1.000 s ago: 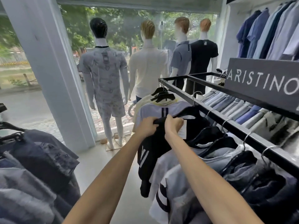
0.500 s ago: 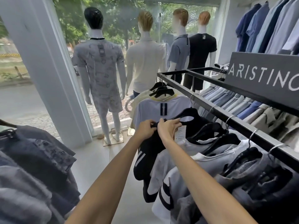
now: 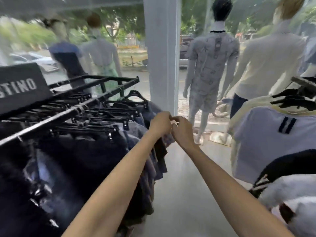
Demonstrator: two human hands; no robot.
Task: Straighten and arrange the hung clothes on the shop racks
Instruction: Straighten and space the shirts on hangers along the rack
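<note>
Both your arms reach straight out from 6 o'clock and meet just above the middle of the view. Your left hand (image 3: 160, 124) sits knuckles up with its fingers curled in. Your right hand (image 3: 182, 132) lies just beside it at its 3 o'clock, wrist bent, with its curled fingertips brought up against the left hand's. A small pale scrap shows where the fingertips meet. Motion blur hides whether either hand is pinching it, so I cannot tell what you hold, only that both hands are drawn in narrow.

Your left hand hovers over the outer end of the dark garments (image 3: 82, 156), which hang at 9 o'clock from black clip hangers (image 3: 109, 117) on the black rail (image 3: 56, 118). The pale, patterned end piece lies right under your wrists.

At 10 o'clock a dark sign (image 3: 20, 88) stands on that rack, and its white letters read "STINO" where the edge cuts it off. At 3 o'clock a white shirt (image 3: 266, 147) hangs with two short dark bars below its collar. A white pillar (image 3: 162, 57) rises at 12 o'clock, and a mannequin (image 3: 212, 65) in a pale printed outfit stands at 1 o'clock, a dark tag on its back too blurred to read.
</note>
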